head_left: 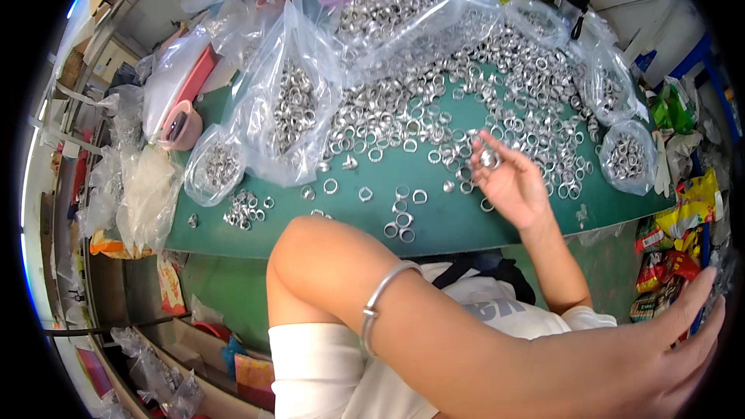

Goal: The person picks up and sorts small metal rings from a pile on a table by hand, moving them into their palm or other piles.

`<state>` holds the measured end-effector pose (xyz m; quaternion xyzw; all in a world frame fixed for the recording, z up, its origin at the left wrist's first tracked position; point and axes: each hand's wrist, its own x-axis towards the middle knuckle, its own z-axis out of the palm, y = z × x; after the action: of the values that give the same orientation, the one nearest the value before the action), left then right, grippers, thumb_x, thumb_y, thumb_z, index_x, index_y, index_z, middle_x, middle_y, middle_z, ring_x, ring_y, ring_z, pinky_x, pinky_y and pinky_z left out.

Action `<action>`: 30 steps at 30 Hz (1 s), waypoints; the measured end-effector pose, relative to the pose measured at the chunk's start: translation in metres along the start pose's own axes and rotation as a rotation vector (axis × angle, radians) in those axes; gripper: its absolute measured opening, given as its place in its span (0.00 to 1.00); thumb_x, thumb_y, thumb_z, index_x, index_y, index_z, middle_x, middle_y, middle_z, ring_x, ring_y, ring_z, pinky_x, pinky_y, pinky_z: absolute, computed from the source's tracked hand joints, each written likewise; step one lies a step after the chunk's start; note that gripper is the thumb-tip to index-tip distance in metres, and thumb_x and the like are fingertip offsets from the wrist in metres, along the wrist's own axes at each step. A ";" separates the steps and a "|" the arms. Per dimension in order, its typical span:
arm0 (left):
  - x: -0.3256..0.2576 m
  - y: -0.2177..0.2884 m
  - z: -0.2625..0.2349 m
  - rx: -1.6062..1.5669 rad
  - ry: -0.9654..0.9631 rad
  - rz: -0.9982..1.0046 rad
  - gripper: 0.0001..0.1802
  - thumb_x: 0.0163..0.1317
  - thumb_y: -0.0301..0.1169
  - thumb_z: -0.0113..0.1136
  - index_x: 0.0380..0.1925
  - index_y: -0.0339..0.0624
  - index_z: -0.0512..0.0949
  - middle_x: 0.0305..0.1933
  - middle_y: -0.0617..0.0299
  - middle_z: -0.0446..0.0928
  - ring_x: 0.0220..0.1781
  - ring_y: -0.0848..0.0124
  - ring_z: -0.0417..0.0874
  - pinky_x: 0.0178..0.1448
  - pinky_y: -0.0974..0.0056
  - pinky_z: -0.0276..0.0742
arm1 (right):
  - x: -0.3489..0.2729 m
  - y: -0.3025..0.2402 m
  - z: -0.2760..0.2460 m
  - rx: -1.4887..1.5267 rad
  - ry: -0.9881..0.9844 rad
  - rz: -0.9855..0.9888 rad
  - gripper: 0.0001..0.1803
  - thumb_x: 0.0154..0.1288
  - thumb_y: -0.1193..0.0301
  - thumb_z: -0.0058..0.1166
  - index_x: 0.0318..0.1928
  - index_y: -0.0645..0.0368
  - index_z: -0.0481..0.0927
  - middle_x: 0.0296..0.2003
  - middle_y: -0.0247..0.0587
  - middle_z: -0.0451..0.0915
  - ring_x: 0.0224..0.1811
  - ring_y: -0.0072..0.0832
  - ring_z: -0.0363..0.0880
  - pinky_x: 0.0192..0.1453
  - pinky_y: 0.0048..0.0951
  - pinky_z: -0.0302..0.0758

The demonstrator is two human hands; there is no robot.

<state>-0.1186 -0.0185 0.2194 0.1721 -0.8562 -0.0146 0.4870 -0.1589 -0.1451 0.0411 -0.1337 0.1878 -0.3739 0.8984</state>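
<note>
Two hands: we log both in view, the person's own.
Right hand: right hand (508,182) is raised above the green desk (466,229), palm turned toward us, its forearm coming up from the lower right.
Right fingers: closed in a pinch on a silver metal ring (488,157) at the fingertips; we cannot tell whether more than one ring is in the pinch.
Ring position: held in the air, just above the near edge of the spread heap of loose silver rings (497,85), not touching the desk.
Left hand: left hand (683,341) is at the lower right rim, its arm crossing the body from a bent elbow; a silver bangle (380,295) sits on the forearm.
Left fingers: spread flat and open, holding nothing, near the coloured snack packets (667,264) off the desk's right end.
Desk front: a few stray silver rings (400,221) lie apart from the heap, nearest the person.
Bags: large clear plastic bag of rings (388,15) at the back; tall clear bag of rings (291,109) left of the heap; small round clear bag of rings (213,167) beside it; another small clear bag of rings (627,157) at the right end.
Left side: crumpled empty clear bags (143,194) hang over the desk edge.
</note>
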 end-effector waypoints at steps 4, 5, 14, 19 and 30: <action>-0.001 -0.006 -0.020 0.128 -0.174 -0.046 0.13 0.59 0.32 0.54 0.41 0.36 0.74 0.41 0.55 0.76 0.48 0.56 0.75 0.57 0.47 0.67 | -0.001 -0.009 -0.009 -0.138 -0.011 -0.055 0.21 0.64 0.73 0.44 0.58 0.64 0.65 0.50 0.44 0.72 0.48 0.32 0.72 0.51 0.29 0.71; -0.001 -0.007 -0.024 0.171 -0.223 -0.060 0.13 0.59 0.32 0.54 0.41 0.35 0.74 0.41 0.55 0.76 0.47 0.56 0.75 0.57 0.47 0.67 | -0.001 -0.010 -0.009 -0.162 -0.026 -0.054 0.21 0.64 0.74 0.45 0.58 0.64 0.66 0.50 0.44 0.72 0.49 0.32 0.72 0.51 0.29 0.70; -0.008 -0.023 -0.063 0.490 -0.569 -0.133 0.13 0.57 0.32 0.53 0.38 0.34 0.75 0.37 0.54 0.76 0.44 0.56 0.76 0.56 0.46 0.68 | 0.015 -0.014 -0.003 -0.287 -0.048 -0.013 0.18 0.63 0.73 0.49 0.54 0.62 0.71 0.44 0.37 0.75 0.43 0.26 0.73 0.41 0.24 0.70; -0.016 -0.028 -0.068 0.552 -0.601 -0.194 0.13 0.56 0.32 0.53 0.36 0.33 0.75 0.35 0.54 0.76 0.43 0.56 0.77 0.56 0.46 0.68 | 0.028 -0.001 0.000 -0.271 -0.047 0.066 0.20 0.62 0.74 0.51 0.54 0.64 0.70 0.45 0.39 0.74 0.43 0.27 0.73 0.43 0.25 0.71; -0.024 -0.040 -0.073 0.545 -0.619 -0.206 0.12 0.54 0.32 0.53 0.32 0.32 0.75 0.31 0.52 0.76 0.39 0.56 0.78 0.55 0.45 0.69 | 0.040 -0.003 -0.006 -0.315 -0.015 0.068 0.21 0.62 0.74 0.51 0.55 0.64 0.70 0.45 0.40 0.75 0.42 0.28 0.74 0.42 0.25 0.71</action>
<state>-0.0352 -0.0379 0.2306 0.3666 -0.9129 0.1127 0.1399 -0.1369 -0.1768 0.0277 -0.2694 0.2417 -0.3079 0.8799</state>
